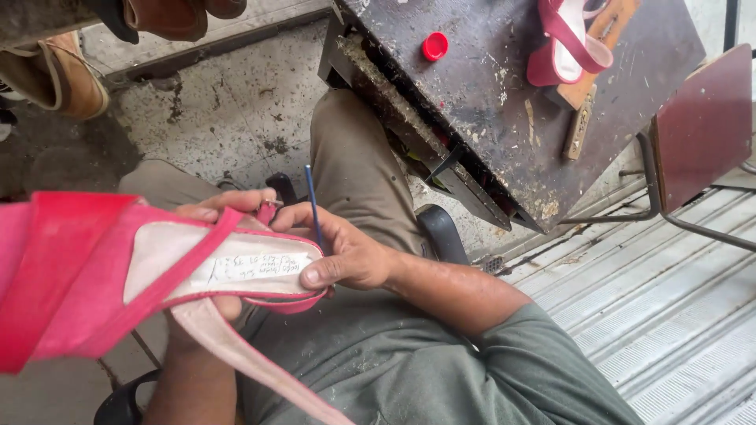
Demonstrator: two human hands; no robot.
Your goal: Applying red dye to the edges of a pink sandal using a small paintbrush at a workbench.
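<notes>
The right hand (346, 253) is clenched around the heel end of a pink high-heeled sandal (157, 267), thumb pressed on its pale insole, and pinches a thin blue tool (313, 206) that sticks up toward twelve o'clock. The left hand (213, 228), mostly hidden beneath the shoe, grasps it from below with fingertips curling over the far edge, so the sandal lies across the lap at about eight o'clock. At one o'clock, well apart, a dark scuffed table (504, 102) carries a matching pink sandal (567, 43) and a red bottle cap (435, 46).

A white rectangular label (250, 268) with handwriting lies on the pink sandal's (94, 275) pale insole.
</notes>
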